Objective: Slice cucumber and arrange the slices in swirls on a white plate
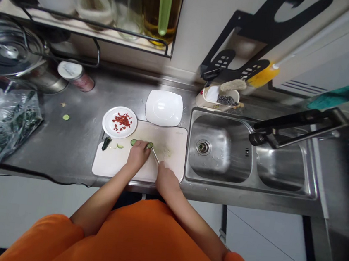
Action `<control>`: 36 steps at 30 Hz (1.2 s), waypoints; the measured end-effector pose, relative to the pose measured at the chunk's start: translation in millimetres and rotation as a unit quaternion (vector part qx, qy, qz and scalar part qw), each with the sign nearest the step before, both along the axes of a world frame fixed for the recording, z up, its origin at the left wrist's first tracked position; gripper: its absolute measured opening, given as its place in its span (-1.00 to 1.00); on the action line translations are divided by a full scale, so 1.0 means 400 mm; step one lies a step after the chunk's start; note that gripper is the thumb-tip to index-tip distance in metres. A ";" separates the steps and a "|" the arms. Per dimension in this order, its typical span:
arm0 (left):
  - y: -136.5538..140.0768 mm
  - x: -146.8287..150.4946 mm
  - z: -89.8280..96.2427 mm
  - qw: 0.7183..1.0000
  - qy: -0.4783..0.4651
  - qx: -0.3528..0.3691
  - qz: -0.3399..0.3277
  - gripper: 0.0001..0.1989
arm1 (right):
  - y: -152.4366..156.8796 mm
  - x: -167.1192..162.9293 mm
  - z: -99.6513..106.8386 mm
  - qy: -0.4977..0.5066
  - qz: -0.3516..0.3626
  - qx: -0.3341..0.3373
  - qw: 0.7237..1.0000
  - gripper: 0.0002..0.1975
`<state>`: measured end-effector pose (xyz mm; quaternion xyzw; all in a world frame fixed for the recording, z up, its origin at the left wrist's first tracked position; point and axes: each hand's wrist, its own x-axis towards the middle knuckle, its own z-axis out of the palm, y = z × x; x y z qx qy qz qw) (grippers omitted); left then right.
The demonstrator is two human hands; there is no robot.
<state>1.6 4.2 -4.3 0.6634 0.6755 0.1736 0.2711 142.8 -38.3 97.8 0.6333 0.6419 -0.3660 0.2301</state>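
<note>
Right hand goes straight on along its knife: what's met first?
With the knife leading, the right hand likely meets the cucumber piece beside the left hand; whether knife and cucumber already touch is unclear.

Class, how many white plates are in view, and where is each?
2. A round white plate holding red pieces is at the back left corner of the pale rectangular cutting board; a square white plate is right of the first, along the board's back edge.

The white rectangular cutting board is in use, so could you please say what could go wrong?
The narrow metal knife in the right hand is close to the left hand, so a slip might cut it. The round white plate overlaps the cutting board; a bump could spill its small red pieces.
</note>
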 end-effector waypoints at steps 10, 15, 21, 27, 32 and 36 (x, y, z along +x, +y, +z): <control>0.008 0.000 0.001 1.000 -0.001 -0.003 0.003 -0.77 | -0.013 0.016 0.011 0.001 0.002 -0.031 1.000 -0.63; 0.018 0.003 0.008 1.000 -0.001 -0.009 0.010 -0.80 | -0.039 0.044 0.021 -0.009 0.010 -0.043 0.999 -0.62; 0.026 0.005 0.036 1.000 -0.015 -0.015 0.006 -0.94 | -0.054 0.063 0.018 -0.009 0.007 -0.032 0.999 -0.56; 0.025 -0.005 0.058 0.997 -0.049 -0.049 0.031 -0.90 | -0.061 0.074 0.001 -0.002 -0.004 -0.029 1.000 -0.55; 0.016 -0.023 0.072 0.992 -0.082 -0.069 0.072 -0.83 | -0.073 0.109 -0.010 0.030 -0.014 0.001 0.999 -0.50; 0.004 -0.034 0.078 0.986 -0.110 -0.090 0.089 -0.78 | -0.091 0.151 -0.015 0.135 -0.046 0.108 0.984 -0.46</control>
